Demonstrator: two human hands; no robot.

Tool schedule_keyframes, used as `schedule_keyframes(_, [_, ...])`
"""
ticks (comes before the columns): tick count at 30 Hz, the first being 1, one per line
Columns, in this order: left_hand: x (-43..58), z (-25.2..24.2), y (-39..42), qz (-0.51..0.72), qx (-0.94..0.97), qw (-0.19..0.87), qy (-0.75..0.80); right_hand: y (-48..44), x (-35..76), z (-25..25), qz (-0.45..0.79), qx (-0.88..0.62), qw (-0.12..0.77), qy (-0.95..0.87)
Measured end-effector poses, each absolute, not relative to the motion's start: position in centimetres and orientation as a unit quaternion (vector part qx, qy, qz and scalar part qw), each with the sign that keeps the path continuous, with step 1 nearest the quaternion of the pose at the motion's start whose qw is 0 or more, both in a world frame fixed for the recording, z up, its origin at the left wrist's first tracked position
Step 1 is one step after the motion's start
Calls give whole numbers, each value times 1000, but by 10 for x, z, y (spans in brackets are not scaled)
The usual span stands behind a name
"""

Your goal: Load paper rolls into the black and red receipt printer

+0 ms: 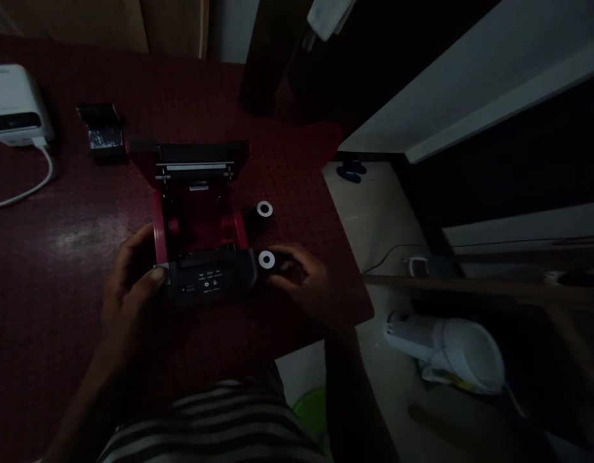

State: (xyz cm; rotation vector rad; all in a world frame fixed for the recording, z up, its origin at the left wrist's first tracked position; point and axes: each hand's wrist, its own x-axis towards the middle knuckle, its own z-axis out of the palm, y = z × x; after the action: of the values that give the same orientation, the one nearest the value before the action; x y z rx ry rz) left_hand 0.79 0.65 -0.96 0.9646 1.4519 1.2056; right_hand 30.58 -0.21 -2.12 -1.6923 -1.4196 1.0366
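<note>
A small red and black printer (200, 225) sits on the dark red table with its lid open and its red bay showing. My left hand (132, 276) wraps around the printer's front left corner, thumb on the front panel. My right hand (301, 280) curls around a dark roll with a white core (266, 260) beside the printer's front right corner. A second dark roll with a white core (264, 209) stands on the table just behind it, apart from both hands.
A white device (14, 106) with a white cable (33, 183) sits at the far left. A small black object (103, 132) lies behind the printer. The table edge (347, 244) runs along the right, with floor, a white appliance (446, 350) and shelving beyond.
</note>
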Motion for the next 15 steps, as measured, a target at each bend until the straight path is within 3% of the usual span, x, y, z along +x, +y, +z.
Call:
schedule_keyframes(4, [7, -12, 5, 497, 395, 495, 593, -3, 287, -24, 381, -640, 371, -555])
schedule_keyframes(8, [6, -13, 1, 499, 404, 507, 574, -2, 297, 13, 333, -638, 356, -596])
schedule_keyframes(15, [6, -11, 0, 493, 407, 524, 563, 36, 261, 94, 174, -427, 236, -855])
